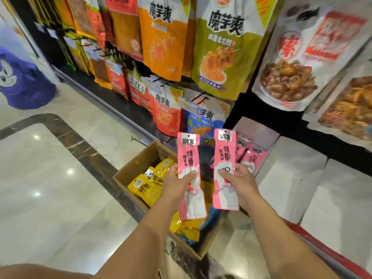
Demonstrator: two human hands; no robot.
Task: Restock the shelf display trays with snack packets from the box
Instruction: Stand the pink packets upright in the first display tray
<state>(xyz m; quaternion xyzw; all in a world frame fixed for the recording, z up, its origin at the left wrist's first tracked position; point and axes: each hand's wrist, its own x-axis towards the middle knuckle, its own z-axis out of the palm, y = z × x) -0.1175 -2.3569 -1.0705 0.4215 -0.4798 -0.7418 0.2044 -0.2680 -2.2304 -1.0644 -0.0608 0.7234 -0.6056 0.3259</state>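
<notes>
Directly below me the cardboard box [138,164] sits on the pale floor [60,188], its near rim under my forearms and its far rim close against the foot of the dark shelf wall. To my left the floor lies open and wide, crossed only by a dark marble border strip [80,146]; to my right the room is tighter, where pale blocks [291,178] stand in a row along the base of the display. Above, large hanging pouches [223,47] crowd the rack, their lower edges well above my hands. I hold my left hand [177,186] over the middle of the box, thumb pressed across the front of a long pink snack packet [190,174] that stands upright, its top above my fingers and its bottom edge below my palm. My right hand [239,184] pinches a second pink packet [225,168] the same way, thumb on its face, just beside the first with a narrow gap between them. Behind that right packet, near my knuckles, a pale display tray [259,131] holds more pink packets upright. Inside the box, left of my left hand, yellow packets [149,182] lie heaped, and some blue ones show under my wrists.
</notes>
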